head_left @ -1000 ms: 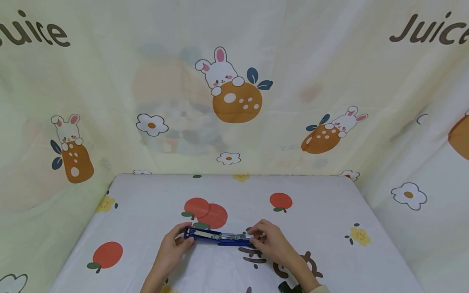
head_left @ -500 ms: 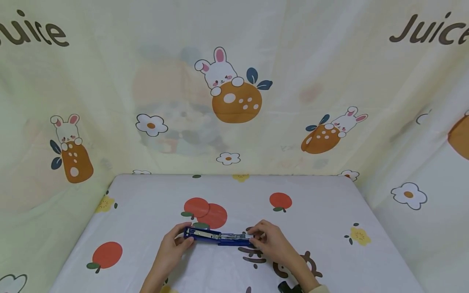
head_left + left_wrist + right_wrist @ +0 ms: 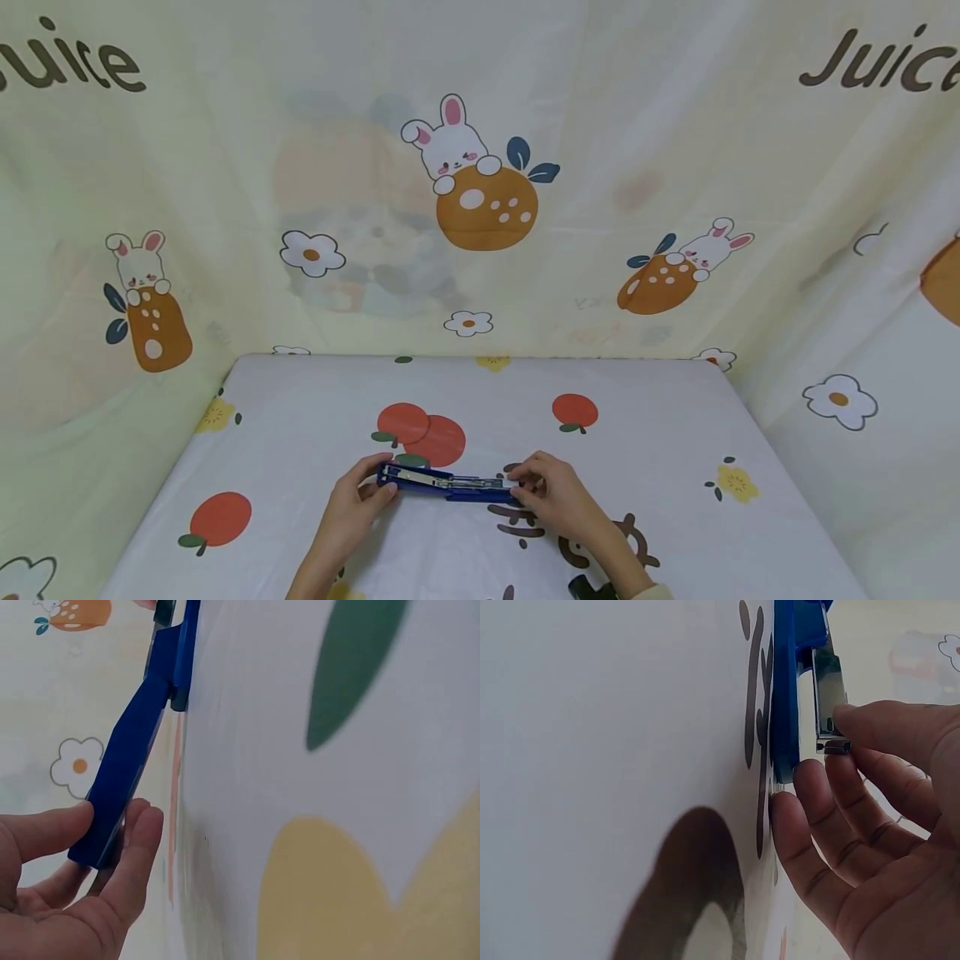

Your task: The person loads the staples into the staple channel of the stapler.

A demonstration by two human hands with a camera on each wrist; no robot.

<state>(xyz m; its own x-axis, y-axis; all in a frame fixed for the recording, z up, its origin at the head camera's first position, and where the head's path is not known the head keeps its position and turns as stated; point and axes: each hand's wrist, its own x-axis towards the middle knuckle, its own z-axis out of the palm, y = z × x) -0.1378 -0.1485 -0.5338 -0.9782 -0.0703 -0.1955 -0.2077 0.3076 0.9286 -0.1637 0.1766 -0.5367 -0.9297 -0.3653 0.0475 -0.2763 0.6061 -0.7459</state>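
Observation:
A blue stapler (image 3: 465,490) lies folded open, its cover swung to the left and its base and metal magazine to the right. My left hand (image 3: 351,502) pinches the cover's free end; in the left wrist view the thumb (image 3: 60,829) presses one side and the fingers lie on the other. At the opposite end, my right hand (image 3: 561,500) holds the tip of the metal magazine (image 3: 829,694) between thumb and fingers, as the right wrist view shows. The magazine stands apart from the blue base (image 3: 785,697), whose end lies close to the fingertips. The contents of the magazine cannot be made out.
A white tablecloth (image 3: 637,467) printed with fruit and flowers covers the table. Patterned cloth (image 3: 360,167) hangs behind it and along both sides. Part of a black object (image 3: 591,588) shows at the bottom edge, beside the right forearm.

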